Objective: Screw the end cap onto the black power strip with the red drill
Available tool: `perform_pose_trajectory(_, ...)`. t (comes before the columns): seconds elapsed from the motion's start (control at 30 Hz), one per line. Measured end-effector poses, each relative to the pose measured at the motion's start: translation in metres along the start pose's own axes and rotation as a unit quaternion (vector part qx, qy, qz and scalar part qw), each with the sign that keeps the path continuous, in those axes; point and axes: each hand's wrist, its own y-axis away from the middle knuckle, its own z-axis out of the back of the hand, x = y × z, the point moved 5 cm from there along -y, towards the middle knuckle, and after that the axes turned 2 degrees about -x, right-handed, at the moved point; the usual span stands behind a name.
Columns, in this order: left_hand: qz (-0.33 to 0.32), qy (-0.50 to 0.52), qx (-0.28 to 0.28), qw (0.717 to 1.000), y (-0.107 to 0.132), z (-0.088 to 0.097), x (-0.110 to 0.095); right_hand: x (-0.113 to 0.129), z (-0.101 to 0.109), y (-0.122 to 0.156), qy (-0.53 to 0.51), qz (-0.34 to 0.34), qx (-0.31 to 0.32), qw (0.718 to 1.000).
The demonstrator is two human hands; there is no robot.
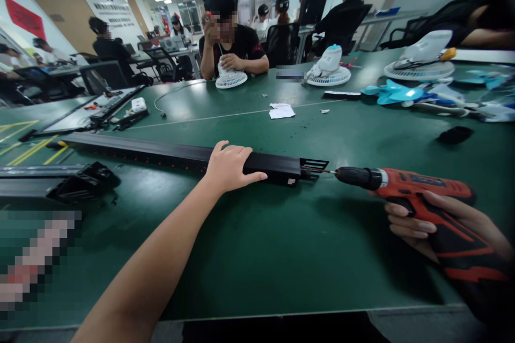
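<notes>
A long black bar-shaped housing (177, 153) lies lengthwise across the green table. My left hand (230, 166) grips it near its right end, fingers over the top and thumb along the near side. From that end juts a slotted black piece (316, 164). My right hand (414, 225) is wrapped round the handle of a red and black cordless drill (426, 185), which points left. Its thin bit (330, 172) reaches the housing's end piece; whether the tip sits in a screw is too small to tell.
Another black part (80, 185) lies at the left, with a frame and a white device (138, 105) behind. Paper scraps (281, 111) lie beyond the housing. Blue fan blades (392, 92) and fan bodies (329, 72) stand at the back right. A co-worker (237, 37) sits opposite, handling a fan.
</notes>
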Motion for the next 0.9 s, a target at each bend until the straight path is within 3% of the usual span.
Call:
perform_pose_trajectory(0.7,0.006,-0.002,0.013,1.0,0.0037,-0.0004,-0.0011,-0.0015,-0.0077,0.0027,0.012,0.007,-0.012,1.0)
perform_pose_trajectory(0.9,0.004,0.003,0.007,1.0,0.0045,-0.0015,-0.0006,0.002,-0.0035,0.0,0.05,0.026,0.011,0.998)
